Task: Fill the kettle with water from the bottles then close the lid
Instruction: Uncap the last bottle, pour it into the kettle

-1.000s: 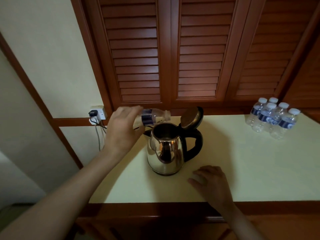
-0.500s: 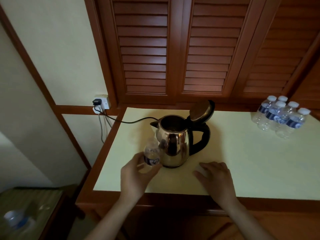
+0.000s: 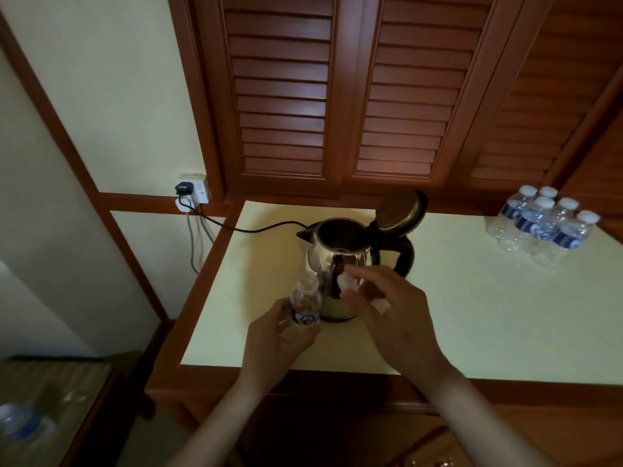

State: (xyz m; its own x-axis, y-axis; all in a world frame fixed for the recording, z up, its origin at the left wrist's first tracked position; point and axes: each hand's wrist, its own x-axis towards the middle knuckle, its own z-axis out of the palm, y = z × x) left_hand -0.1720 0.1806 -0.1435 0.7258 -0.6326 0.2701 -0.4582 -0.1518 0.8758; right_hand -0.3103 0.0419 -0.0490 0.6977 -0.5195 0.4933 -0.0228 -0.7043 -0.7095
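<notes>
Under both hands lies the cream table [image 3: 505, 315]. Just beyond them stands the steel kettle [image 3: 337, 251], its lid [image 3: 399, 210] tipped up. Well to the right of the right hand [image 3: 394, 318] sit capped water bottles [image 3: 542, 227]. The left hand [image 3: 273, 338] grips an upright, uncapped bottle [image 3: 305, 305] beside the kettle; the right hand pinches a white cap [image 3: 347, 283].

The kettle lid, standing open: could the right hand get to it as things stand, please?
Probably yes. The lid stands open at the back right of the kettle, and nothing lies between it and the right hand. That hand pinches a white cap, so it may need to set that down first.
</notes>
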